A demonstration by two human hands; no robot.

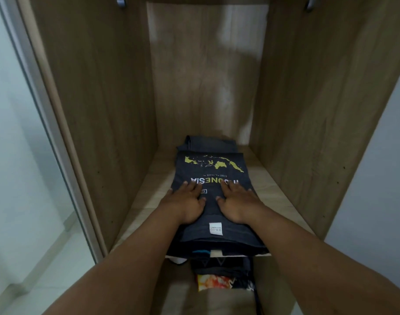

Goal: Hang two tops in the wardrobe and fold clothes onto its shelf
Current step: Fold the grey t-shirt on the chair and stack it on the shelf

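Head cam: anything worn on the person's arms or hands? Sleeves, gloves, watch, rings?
Nothing visible. Both forearms are bare right to the bottom frame edge, no sleeve cuffs in view. The left hand and right hand are gloveless; no watch, bracelet or ring shows on them.

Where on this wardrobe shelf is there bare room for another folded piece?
Bare wood shows on the shelf right of the dark folded shirt, up to the right side panel, and a narrower strip on its left. The middle is crowded: left hand and right hand press flat on the shirt, which overhangs the front edge.
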